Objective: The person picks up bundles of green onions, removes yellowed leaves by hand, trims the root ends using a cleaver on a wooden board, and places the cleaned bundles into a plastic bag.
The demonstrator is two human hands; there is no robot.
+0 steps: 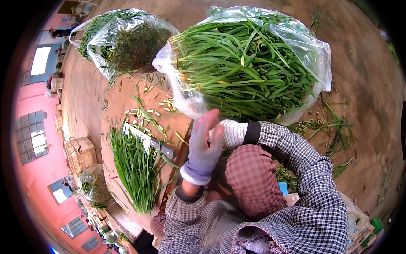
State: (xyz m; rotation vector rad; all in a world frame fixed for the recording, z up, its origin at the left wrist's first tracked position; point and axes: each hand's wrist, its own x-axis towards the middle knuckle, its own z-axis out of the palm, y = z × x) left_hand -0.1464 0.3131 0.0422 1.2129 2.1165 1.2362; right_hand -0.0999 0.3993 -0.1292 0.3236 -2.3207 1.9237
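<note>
Your left hand (pixel 205 142) looks open; I can't tell your right hand's (pixel 230 132) hold. Lift the greens (pixel 245 76) ahead gently.

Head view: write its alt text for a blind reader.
A person's gloved left hand and partly hidden right hand are close together, near an open clear bag of long green leaves. A knife lies by a smaller green bundle at left.

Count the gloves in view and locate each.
2: the left glove, right of the knife; the right glove, just below the big plastic bag of greens in the picture, partly hidden. Others may be hidden.
</note>
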